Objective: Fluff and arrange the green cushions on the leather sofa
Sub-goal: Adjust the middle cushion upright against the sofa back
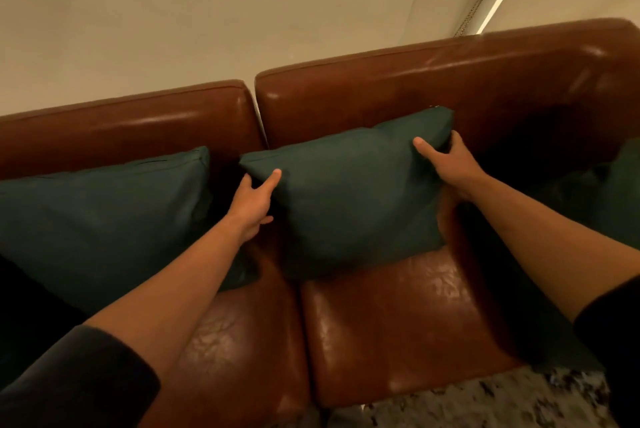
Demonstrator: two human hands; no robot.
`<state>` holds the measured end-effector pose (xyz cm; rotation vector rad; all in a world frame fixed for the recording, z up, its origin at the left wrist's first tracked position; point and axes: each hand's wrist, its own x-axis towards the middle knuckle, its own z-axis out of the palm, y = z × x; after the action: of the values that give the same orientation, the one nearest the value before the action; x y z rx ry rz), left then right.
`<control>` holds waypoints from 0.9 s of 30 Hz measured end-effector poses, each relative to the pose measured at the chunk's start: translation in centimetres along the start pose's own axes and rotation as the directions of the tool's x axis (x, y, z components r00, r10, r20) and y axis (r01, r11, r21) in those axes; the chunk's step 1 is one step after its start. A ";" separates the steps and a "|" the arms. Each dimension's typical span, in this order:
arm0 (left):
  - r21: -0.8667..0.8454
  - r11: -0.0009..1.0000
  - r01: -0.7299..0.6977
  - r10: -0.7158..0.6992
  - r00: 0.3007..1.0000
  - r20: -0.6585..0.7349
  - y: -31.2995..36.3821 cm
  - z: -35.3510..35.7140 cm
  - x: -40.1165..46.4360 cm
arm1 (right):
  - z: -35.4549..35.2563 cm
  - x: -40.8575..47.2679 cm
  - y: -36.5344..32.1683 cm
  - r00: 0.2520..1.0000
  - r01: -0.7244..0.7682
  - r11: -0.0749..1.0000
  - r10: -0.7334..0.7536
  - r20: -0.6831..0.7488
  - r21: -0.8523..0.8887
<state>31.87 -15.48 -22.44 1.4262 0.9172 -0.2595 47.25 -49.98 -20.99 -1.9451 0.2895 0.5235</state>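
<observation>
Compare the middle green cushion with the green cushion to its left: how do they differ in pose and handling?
The middle cushion is gripped at both upper corners, by the left hand and the right hand; the left cushion is untouched. The middle cushion straddles the gap between the backrest sections; the left cushion sits before one section. Both are dark green and lean against the sofa back.

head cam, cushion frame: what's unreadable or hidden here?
- Left hand and right hand: the fingers go behind the middle cushion; only the thumbs show in the head view.
- Left cushion: cut by the left edge, with the left forearm across its lower corner.
- Right cushion: mostly in shadow and cut by the right edge.
- Sofa: its ends are outside the frame.
</observation>
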 end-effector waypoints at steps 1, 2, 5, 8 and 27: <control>-0.012 1.000 -0.003 0.003 1.000 -0.002 -0.2 0.4 0.2 | 0.1 0.5 0.3 1.000 -0.015 0.999 0.014 0.016 0.031; -0.022 1.000 -0.012 0.011 1.000 -0.010 -0.3 0.9 0.4 | 0.2 1.0 0.7 0.999 -0.018 0.998 0.016 0.028 0.060; -0.027 0.998 -0.054 0.052 0.997 -0.054 -0.5 2.2 0.3 | 0.3 1.4 1.1 1.000 0.013 0.996 -0.015 0.026 0.088; -0.034 0.994 -0.107 0.105 0.992 -0.068 -0.4 3.0 0.2 | -0.1 1.2 1.5 0.998 0.062 0.995 -0.062 0.006 0.079; -0.094 0.980 -0.172 0.174 0.985 0.011 0.6 5.6 0.7 | -2.9 0.7 2.0 0.996 0.073 0.992 -0.067 -0.058 0.107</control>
<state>34.86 -20.21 -23.14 1.4052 0.7739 -0.0985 47.73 -53.41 -21.89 -1.8586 0.2779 0.4016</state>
